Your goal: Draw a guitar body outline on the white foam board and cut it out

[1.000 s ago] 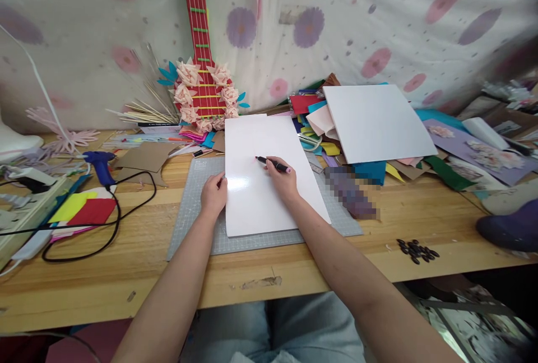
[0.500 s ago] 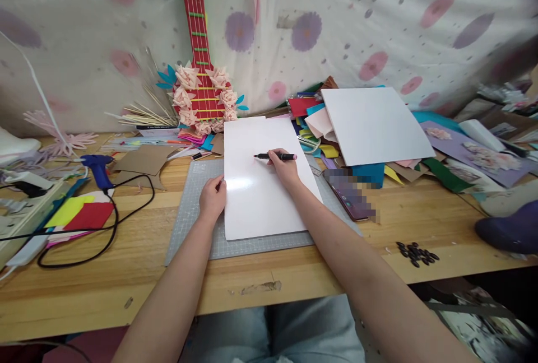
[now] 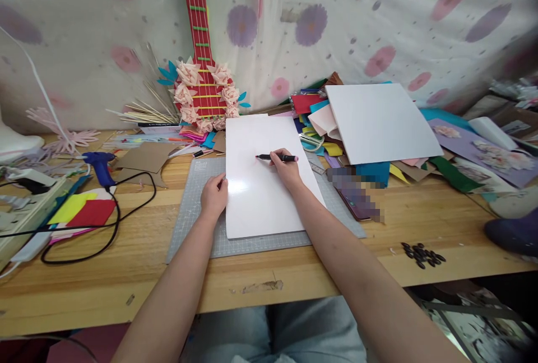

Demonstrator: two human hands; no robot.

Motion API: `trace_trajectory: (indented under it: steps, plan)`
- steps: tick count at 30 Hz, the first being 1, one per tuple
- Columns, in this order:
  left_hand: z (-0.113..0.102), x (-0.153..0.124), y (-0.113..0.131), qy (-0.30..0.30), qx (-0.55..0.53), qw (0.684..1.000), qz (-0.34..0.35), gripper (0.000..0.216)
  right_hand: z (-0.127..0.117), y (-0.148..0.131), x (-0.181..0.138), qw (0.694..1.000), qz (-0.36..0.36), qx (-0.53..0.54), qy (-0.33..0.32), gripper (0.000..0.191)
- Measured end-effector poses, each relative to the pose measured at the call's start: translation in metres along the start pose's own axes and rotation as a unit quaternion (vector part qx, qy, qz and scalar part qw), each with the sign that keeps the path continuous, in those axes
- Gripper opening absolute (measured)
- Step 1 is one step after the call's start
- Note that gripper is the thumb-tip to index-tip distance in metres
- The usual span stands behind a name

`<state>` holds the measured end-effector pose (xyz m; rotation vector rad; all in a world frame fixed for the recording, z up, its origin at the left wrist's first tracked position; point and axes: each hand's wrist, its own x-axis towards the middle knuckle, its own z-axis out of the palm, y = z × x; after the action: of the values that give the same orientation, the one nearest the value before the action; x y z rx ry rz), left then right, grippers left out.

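Note:
A white sheet lies on a grey cutting mat in the middle of the wooden table. My right hand is closed round a black marker with a pink end, its tip resting on the upper part of the sheet. My left hand rests on the sheet's left edge with its fingers curled, pressing the sheet down against the mat.
A second white board lies on a heap of coloured paper at the back right. A blue glue gun with a black cable sits at the left. A red cardboard guitar leans on the curtain. Dark seeds lie near the front edge.
The marker has turned from slanting to nearly level, and my right hand has shifted slightly up the sheet. My left hand stays on the sheet's edge.

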<state>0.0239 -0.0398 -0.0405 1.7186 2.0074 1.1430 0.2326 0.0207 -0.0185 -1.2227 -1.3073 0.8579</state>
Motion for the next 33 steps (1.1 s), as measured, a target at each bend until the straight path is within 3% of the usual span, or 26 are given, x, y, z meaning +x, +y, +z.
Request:
trace_trajectory:
  steps: [33]
  plan:
    - [0.0008,0.0005,0.0,0.004,-0.042,0.999,-0.013,0.032,-0.0039,0.0004,0.0005,1.0,0.011,0.019,-0.021,0.024]
